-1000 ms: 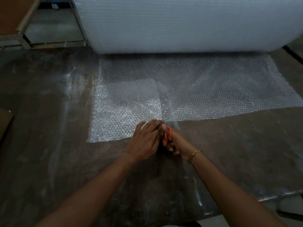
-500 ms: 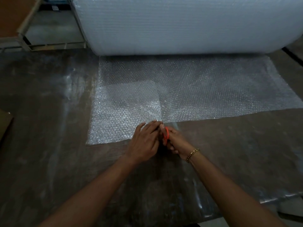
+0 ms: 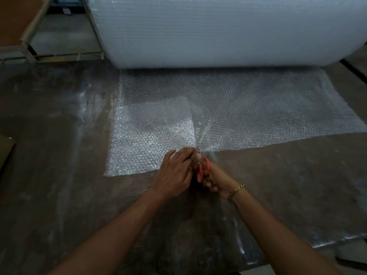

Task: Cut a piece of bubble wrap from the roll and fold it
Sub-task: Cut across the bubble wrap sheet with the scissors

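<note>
A large roll of bubble wrap (image 3: pixel 198 30) lies across the far side of the floor, with a sheet (image 3: pixel 258 114) unrolled toward me. A brighter, doubled patch of wrap (image 3: pixel 151 135) lies at the sheet's near left. My left hand (image 3: pixel 176 171) rests flat on the near right corner of that patch, fingers pointing at the blades. My right hand (image 3: pixel 212 179) grips red-handled scissors (image 3: pixel 203 167), their blade tips at the sheet's near edge beside a slit running away from me.
A dark, shiny plastic-covered floor (image 3: pixel 59 195) spreads around the sheet. A metal frame (image 3: pixel 59 56) stands at the far left behind the roll. A cardboard corner (image 3: pixel 6 147) pokes in at the left edge.
Both hands and the scissors have stayed at the sheet's near edge, shifting only slightly; the view has tilted a little.
</note>
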Motion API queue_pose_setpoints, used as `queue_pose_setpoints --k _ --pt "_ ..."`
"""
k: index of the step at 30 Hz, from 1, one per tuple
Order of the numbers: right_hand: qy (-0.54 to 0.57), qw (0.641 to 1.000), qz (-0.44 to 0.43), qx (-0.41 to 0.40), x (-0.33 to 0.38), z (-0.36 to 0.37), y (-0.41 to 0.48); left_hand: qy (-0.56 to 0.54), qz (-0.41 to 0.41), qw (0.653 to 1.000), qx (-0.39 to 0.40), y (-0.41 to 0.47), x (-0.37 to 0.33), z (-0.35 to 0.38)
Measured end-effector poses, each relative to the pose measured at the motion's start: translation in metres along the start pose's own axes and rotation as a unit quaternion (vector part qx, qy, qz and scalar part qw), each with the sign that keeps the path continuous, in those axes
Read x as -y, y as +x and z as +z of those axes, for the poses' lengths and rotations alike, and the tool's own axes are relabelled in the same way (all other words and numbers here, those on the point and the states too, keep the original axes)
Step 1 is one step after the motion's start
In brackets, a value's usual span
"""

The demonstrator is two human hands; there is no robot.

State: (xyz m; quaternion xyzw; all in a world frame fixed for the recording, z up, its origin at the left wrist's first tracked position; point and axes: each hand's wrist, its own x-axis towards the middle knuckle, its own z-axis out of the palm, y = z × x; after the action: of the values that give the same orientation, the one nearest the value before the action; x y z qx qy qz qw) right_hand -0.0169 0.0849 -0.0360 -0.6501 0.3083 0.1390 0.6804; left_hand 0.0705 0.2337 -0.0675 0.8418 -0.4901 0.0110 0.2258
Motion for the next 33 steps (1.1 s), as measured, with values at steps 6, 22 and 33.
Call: queue_pose_setpoints --k 6,22,33 --pt "0.008 1.0 0.016 0.019 0.0 -0.004 -0.005 -0.002 -0.004 1.0 -0.024 0.0 0.002 0.0" --pt "0.047 0.996 -0.065 -0.024 -0.005 0.007 -0.001 -0.004 0.002 1.0 -0.026 -0.002 0.004 -0.001" --pt "0.008 0.999 -0.018 -0.026 -0.005 0.0 -0.004 0.019 -0.004 1.0 -0.011 -0.002 0.007 -0.002"
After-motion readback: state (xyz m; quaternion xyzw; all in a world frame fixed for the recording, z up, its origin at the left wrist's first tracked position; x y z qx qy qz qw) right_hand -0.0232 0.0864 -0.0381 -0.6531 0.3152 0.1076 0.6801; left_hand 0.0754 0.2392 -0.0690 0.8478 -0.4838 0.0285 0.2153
